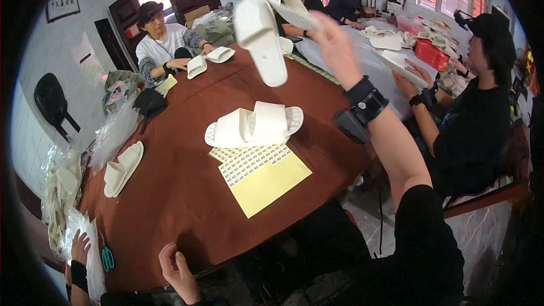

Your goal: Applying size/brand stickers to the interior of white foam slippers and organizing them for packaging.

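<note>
Raised over the far side of the table, my right hand (334,42) grips a pair of white slippers (266,51), blurred by motion. One hangs sole-down toward the table and the other is tilted beside it at the fingers. My left hand (177,269) is by the near table edge, fingers loosely curled, thumb apart, nothing visible in it. In the middle of the table lies another pair of white slippers (255,126), overlapping each other. They rest at the top of yellow sticker sheets (266,184) with rows of small printed labels.
White slippers (123,170) lie at the left of the brown-covered table (170,204). Teal scissors (107,259) and plastic bags (85,238) line the left edge, near another person's hand (80,247). Across, a person (161,42) touches slippers. At right, a co-worker (476,102) holds one.
</note>
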Motion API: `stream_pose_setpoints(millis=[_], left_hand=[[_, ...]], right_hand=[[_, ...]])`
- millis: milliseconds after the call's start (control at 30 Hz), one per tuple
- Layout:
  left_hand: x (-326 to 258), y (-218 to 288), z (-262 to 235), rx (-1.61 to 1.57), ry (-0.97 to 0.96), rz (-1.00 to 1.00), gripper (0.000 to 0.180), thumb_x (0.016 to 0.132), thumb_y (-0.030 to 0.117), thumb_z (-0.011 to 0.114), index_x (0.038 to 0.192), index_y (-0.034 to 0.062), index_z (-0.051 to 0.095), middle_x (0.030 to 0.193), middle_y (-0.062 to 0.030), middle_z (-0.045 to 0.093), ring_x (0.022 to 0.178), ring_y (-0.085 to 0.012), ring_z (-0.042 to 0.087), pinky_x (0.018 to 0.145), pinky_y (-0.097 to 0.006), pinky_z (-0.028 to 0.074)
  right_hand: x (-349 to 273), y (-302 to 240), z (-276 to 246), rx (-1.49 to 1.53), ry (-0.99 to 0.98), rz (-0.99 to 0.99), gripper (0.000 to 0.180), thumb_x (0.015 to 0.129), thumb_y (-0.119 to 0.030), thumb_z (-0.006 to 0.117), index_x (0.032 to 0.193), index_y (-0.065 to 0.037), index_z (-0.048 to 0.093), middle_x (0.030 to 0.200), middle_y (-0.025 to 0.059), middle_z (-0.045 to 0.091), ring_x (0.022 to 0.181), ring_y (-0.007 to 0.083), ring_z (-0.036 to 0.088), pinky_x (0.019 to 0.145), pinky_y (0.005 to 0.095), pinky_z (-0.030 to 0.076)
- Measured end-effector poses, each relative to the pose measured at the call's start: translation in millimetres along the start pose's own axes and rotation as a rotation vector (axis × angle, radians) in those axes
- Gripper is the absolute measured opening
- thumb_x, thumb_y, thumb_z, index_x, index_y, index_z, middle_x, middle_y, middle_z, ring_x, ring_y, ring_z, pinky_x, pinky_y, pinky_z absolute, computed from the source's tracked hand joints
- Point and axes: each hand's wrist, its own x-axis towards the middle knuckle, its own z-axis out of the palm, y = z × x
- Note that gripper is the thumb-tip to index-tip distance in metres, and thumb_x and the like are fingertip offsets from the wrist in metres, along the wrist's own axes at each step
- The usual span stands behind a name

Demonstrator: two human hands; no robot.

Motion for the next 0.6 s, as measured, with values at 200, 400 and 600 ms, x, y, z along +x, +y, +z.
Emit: stream_pose_setpoints(millis=[200, 400, 600], left_hand=[[4.8, 10.8, -4.7, 0.116, -0.065, 0.016, 0.018, 0.099, 0.008, 0.054, 0.11, -0.0033, 0.061, 0.108, -0.0086, 0.062, 0.1, -0.019, 0.057, 0.092, -0.032, 0.045], [19.6, 36.6, -25.4, -0.012, -0.229, -0.159, 0.026, 0.097, 0.015, 0.063, 0.115, -0.0041, 0.065, 0.106, -0.0159, 0.066, 0.104, -0.0307, 0.062, 0.1, -0.043, 0.047], [79.1, 37.4, -40.6, 0.218, -0.261, 0.141, 0.016, 0.093, -0.002, 0.056, 0.108, -0.0022, 0.06, 0.098, -0.0103, 0.06, 0.09, -0.02, 0.058, 0.086, -0.029, 0.047]], right_hand=[[-70.4, 78.9, -11.1, -0.287, -0.63, 0.297, 0.038, 0.092, -0.011, 0.063, 0.127, 0.002, 0.062, 0.124, 0.0188, 0.067, 0.114, 0.0281, 0.064, 0.099, 0.0358, 0.049], [-100.2, 91.9, -10.8, -0.286, -0.773, 0.393, 0.035, 0.09, -0.013, 0.062, 0.121, 0.002, 0.066, 0.118, 0.0226, 0.068, 0.111, 0.0362, 0.065, 0.097, 0.0398, 0.05], [-115.4, 96.7, -12.0, -0.37, -0.899, 0.225, 0.027, 0.088, -0.012, 0.057, 0.108, 0.001, 0.07, 0.109, 0.025, 0.068, 0.103, 0.041, 0.065, 0.091, 0.0462, 0.051]])
